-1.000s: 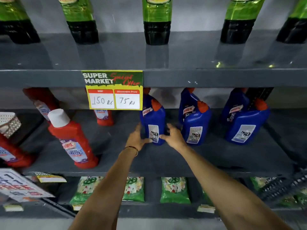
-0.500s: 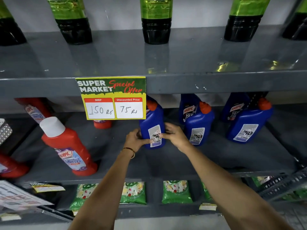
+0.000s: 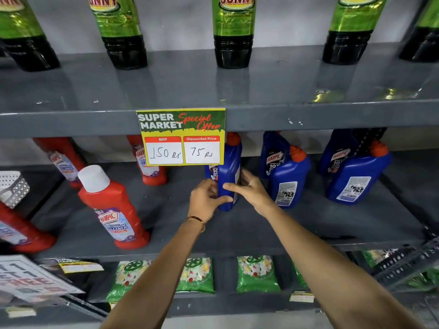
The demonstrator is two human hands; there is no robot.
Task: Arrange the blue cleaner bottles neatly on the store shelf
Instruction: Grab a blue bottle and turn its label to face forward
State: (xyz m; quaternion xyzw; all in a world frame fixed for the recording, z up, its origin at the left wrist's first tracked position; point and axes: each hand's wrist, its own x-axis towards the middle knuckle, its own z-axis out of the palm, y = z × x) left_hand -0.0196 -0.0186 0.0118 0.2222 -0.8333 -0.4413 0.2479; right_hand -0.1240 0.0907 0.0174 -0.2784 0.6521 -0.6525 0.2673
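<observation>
Now my left hand (image 3: pixel 206 200) and right hand (image 3: pixel 249 189) are both closed around the lower body of one blue cleaner bottle (image 3: pixel 228 176), which stands on the middle shelf (image 3: pixel 308 224) below the price card (image 3: pixel 181 137). I think it is full and rather heavy, with smooth, stiff plastic, a flat body and an orange cap, so the low two-sided hold seems safest.

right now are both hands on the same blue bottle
Yes, the left hand and right hand clasp opposite sides of one blue bottle below the price sign.
</observation>
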